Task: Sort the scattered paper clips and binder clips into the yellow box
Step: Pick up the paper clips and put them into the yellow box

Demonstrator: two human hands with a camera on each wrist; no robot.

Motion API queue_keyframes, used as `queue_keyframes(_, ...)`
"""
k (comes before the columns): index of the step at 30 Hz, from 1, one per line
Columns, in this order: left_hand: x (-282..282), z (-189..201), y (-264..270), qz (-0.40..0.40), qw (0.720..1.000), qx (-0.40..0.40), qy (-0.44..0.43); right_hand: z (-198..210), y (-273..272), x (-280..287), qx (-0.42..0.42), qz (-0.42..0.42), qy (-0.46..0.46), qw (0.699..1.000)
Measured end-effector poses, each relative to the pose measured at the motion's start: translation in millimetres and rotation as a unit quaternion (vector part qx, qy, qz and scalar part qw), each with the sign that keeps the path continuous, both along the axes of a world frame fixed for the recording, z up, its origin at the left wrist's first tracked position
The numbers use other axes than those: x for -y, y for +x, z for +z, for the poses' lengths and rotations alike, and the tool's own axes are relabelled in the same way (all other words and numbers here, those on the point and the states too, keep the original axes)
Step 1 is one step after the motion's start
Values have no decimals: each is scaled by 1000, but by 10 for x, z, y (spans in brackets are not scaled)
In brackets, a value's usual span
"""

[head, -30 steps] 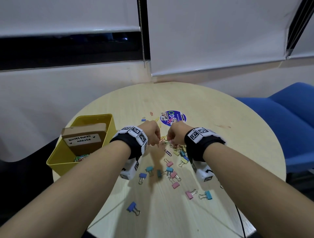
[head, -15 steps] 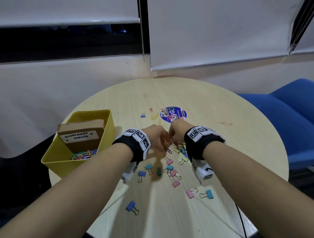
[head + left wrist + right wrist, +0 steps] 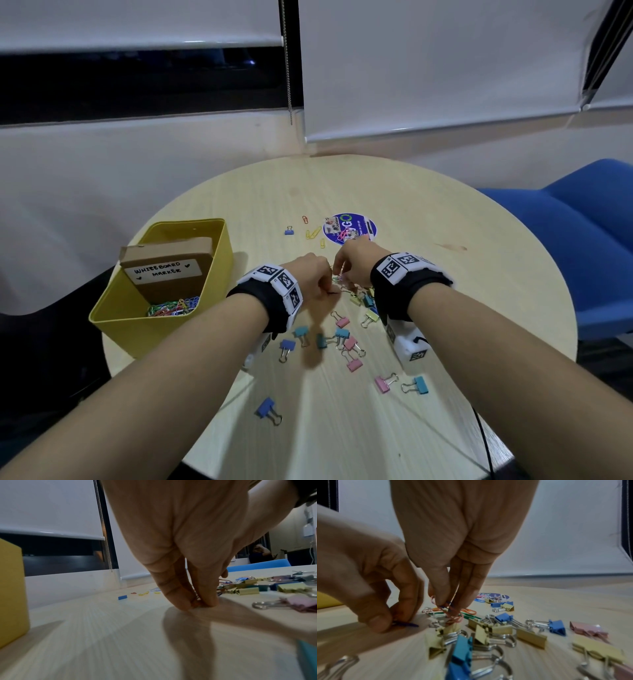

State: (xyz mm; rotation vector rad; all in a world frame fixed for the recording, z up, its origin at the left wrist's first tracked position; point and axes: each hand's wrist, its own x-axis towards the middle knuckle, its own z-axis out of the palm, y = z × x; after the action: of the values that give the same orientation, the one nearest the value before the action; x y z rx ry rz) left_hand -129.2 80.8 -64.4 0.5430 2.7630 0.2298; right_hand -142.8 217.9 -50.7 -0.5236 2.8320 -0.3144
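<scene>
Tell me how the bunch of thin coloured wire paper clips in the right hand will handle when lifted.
The bunch of thin coloured wire paper clips looks light. Its loops seem interlocked, so neighbours may trail along when the right hand lifts. Pinched only at the fingertips, smooth wire could slip out.

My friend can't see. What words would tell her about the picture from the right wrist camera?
A right hand pinches a small bunch of coloured paper clips above a pale wooden table. Beside it, the left hand pinches a dark paper clip lying on the table. Yellow, blue and pink binder clips lie scattered in front.
</scene>
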Motion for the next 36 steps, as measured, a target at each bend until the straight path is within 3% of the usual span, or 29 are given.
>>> queue_keyframes(14,195,310,154,14,998,-25,47,254,207,119,-13,3,-3,1000)
queue_keyframes(21,414,539,285,52,991,-81,91,524,369,276,-49,-2,3,999)
queue_keyframes(36,1382,1136,774,190,952,-182,158,999,668,1269,-123,27,-97,987)
